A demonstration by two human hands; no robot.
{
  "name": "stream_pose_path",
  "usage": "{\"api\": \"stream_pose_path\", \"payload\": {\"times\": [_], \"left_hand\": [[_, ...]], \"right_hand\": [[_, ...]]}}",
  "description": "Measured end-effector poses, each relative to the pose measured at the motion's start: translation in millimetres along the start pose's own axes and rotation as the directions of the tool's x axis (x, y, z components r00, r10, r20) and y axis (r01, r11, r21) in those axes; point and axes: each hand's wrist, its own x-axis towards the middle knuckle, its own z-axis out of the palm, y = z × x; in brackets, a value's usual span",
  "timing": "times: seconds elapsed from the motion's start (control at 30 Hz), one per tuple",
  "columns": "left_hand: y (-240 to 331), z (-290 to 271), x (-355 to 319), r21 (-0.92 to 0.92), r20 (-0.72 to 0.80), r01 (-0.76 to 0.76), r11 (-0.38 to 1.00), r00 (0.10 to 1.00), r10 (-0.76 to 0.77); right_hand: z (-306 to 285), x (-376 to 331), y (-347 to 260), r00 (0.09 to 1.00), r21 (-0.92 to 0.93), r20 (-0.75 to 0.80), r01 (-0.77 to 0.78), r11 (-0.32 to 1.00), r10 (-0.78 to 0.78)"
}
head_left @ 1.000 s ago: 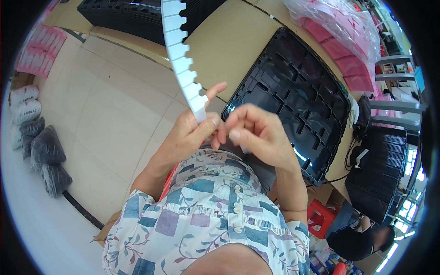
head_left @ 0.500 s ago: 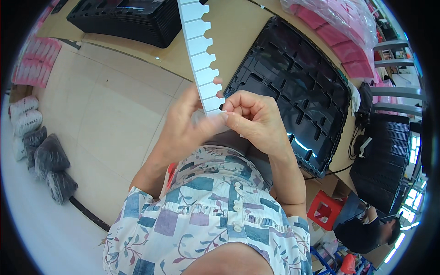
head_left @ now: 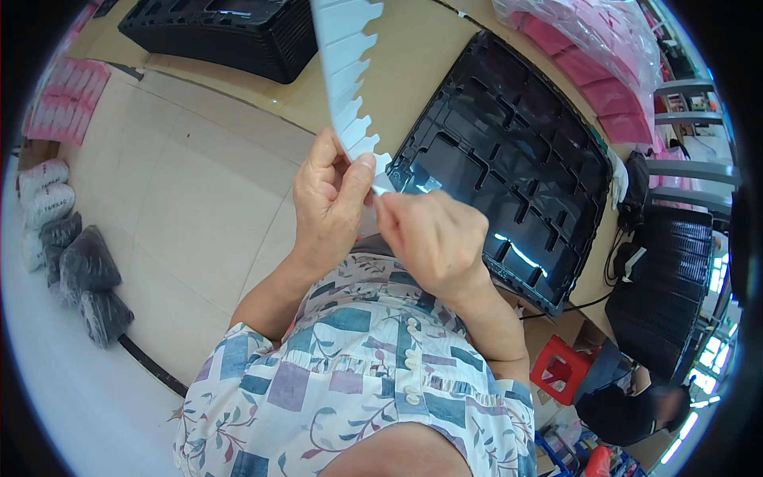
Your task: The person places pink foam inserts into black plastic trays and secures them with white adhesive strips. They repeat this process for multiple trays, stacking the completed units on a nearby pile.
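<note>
A long white strip [head_left: 347, 89] with notched tabs along its right edge runs from the top of the view down to my hands. My left hand [head_left: 332, 195] pinches it near its lower end, thumb on top. Close beside it, my right hand [head_left: 430, 238] is closed at the strip's bottom tip; the fingers hide most of what they grip there. To the right of my hands, on the table, lies a black plastic tray [head_left: 509, 171] with moulded compartments.
A stack of black trays [head_left: 230, 40] stands on the cardboard-coloured table [head_left: 397, 56]. Pink packs under clear film [head_left: 588, 71] lie at the far right. Another black stack [head_left: 664, 286], a red stool [head_left: 561, 367] and a seated person [head_left: 628, 409] are at right. Wrapped bundles [head_left: 87, 258] lie at left.
My left hand has shifted its grip, thumb now upon the strip. The right hand has turned knuckles up, and the strip is tilted and bent more near its lower end.
</note>
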Motion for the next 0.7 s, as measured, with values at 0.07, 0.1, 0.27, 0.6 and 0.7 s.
{"api": "stream_pose_path", "payload": {"times": [0.07,0.1,0.27,0.6,0.7], "left_hand": [[-5,1,2,-0.023,-0.047,-0.056,0.998,0.997,0.055],[-2,2,1,-0.078,-0.081,-0.028,0.997,0.996,0.021],[15,-7,-1,-0.344,0.369,0.397,0.851,0.89,-0.267],[-9,18,11,-0.365,0.311,0.447,0.817,0.885,-0.346],[-11,17,11,-0.36,0.305,0.456,0.814,0.882,-0.359]], "right_hand": [[-5,-1,0,0.998,0.053,0.055,0.026,0.998,-0.029],[-12,2,5,0.992,0.153,0.078,-0.113,0.982,0.102],[-75,51,97,0.791,0.14,0.304,-0.588,0.797,0.53],[-44,89,268,0.765,-0.163,0.506,-0.369,0.915,0.399],[-25,86,284,0.792,-0.239,0.489,-0.282,0.929,0.366]]}}
